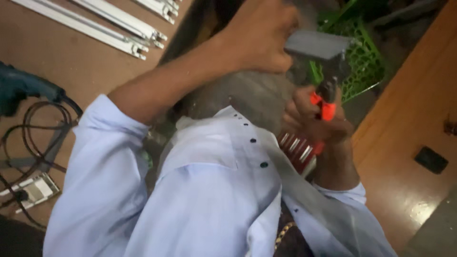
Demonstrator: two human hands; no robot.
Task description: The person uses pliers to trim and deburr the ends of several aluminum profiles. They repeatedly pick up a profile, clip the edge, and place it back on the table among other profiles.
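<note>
Right hand (316, 121) clamps the orange-handled tool (328, 102) just below the grey bar (318, 45); left hand (259, 35) is fisted against that bar's left end. Green crate (364, 62) crowds behind; open board (409, 123) right.

No packages, labels, signs or screens anywhere in view.

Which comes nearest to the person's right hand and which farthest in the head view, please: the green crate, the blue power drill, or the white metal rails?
From the right hand, which holds an orange-handled tool:
1. Green crate, just above and right of it.
2. White metal rails, far off at upper left.
3. Blue power drill, at the left edge, farthest.
</note>
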